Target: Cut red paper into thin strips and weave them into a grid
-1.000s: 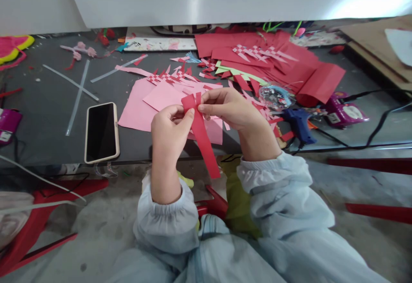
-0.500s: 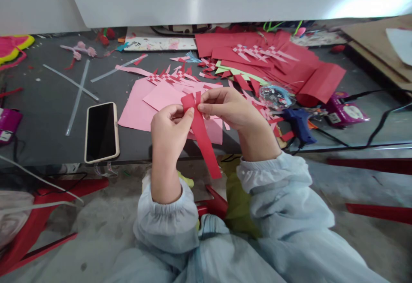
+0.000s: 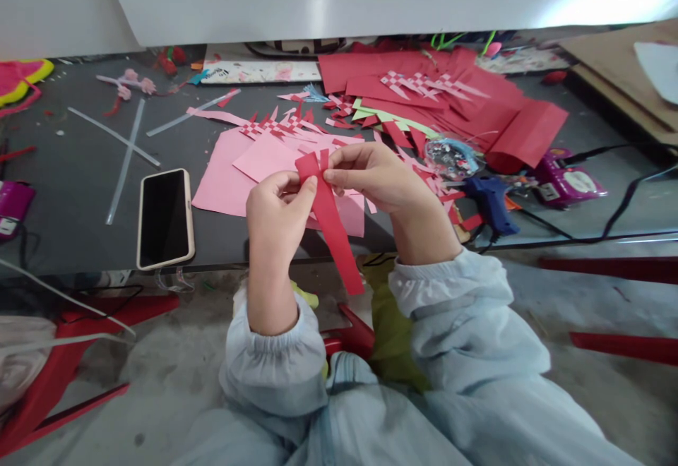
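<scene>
A long red paper strip (image 3: pixel 331 229) hangs down in front of the table edge, its top end slit into narrow bands. My left hand (image 3: pixel 276 213) pinches the top left of the strip between thumb and fingers. My right hand (image 3: pixel 373 176) pinches the top right band. Both hands are closed on the strip, just above the pink paper sheets (image 3: pixel 227 176) lying on the dark table (image 3: pixel 74 190).
A phone (image 3: pixel 165 217) lies face up left of my hands. Red paper sheets (image 3: pixel 477 109) and woven red-and-pink pieces (image 3: pixel 275 127) cover the middle and right. A blue glue gun (image 3: pixel 492 205), purple tape dispenser (image 3: pixel 564 183), cables and clear glue sticks (image 3: pixel 124 155) lie around. Red stools stand below.
Almost nothing differs; the view has shifted very slightly and both hands keep their pinch on the strip's top.
</scene>
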`<state>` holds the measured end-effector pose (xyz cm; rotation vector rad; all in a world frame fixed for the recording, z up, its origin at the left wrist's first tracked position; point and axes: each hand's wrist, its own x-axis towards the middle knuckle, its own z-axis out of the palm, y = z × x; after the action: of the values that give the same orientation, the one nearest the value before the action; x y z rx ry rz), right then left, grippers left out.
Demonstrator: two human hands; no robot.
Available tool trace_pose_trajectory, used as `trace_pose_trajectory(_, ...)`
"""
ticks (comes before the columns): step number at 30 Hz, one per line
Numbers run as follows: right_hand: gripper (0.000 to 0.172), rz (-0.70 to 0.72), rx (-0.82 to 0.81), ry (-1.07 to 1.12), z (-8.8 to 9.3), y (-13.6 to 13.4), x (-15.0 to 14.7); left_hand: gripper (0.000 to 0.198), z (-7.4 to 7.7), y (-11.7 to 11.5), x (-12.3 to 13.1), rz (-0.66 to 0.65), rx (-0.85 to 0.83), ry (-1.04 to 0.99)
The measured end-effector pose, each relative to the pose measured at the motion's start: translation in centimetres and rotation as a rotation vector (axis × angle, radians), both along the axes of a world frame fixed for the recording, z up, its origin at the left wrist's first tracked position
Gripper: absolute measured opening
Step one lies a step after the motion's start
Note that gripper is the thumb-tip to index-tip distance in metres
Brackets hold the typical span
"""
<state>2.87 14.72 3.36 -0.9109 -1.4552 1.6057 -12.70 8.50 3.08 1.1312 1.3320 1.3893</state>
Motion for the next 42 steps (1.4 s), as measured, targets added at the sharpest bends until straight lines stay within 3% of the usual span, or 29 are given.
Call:
trace_pose_trajectory(22, 0.021, 0.031, 0.041, 0.009, -0.4, 0.1, 0.3, 0.01, 0.0, 0.2, 0.3, 0.053, 0.041, -0.048)
trace_pose_trajectory(31, 0.019, 0.024, 0.057, 0.018, -0.5, 0.2, 0.1, 0.006, 0.0, 0.2, 0.4, 0.011, 0.057, -0.098)
trace_pose_trajectory(42, 0.015, -0.096, 0.189, 0.147, 0.6, -0.6, -1.5, 0.004, 0.5, 0.2, 1.2, 0.119, 0.142, -0.236)
